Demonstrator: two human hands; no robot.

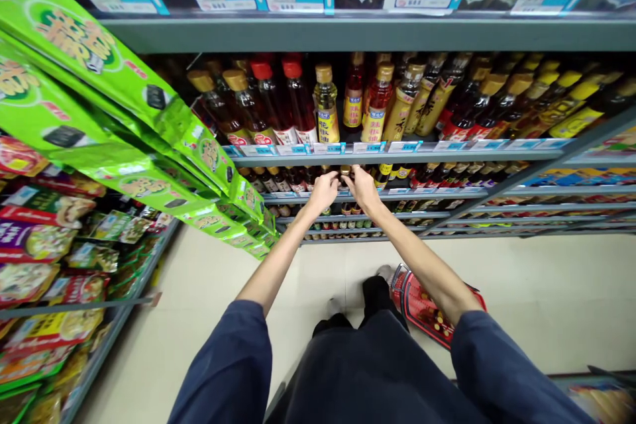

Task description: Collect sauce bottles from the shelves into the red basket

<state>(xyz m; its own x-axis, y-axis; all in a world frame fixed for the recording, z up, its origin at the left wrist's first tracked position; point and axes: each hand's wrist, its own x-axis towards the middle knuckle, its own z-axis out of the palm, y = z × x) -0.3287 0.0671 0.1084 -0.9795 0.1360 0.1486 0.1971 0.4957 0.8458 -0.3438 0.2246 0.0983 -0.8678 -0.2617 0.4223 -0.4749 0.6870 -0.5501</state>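
My left hand (pixel 323 192) and my right hand (pixel 364 189) reach into a low store shelf side by side. Between them stands a small gold-capped bottle (pixel 345 176), with fingers of both hands at or beside it. Whether either hand grips it, I cannot tell. Further small dark bottles (pixel 283 179) stand in a row to the left of my hands, partly shadowed by the shelf above. Both forearms stretch forward from dark blue sleeves (pixel 228 361).
Above my hands, bottled oils and sauces (pixel 377 103) fill a shelf with blue price labels. Green hanging packets (pixel 99 73) and bagged foods crowd the left aisle side. A red shopping basket (pixel 422 306) lies on the cream floor (pixel 536 305) by my feet.
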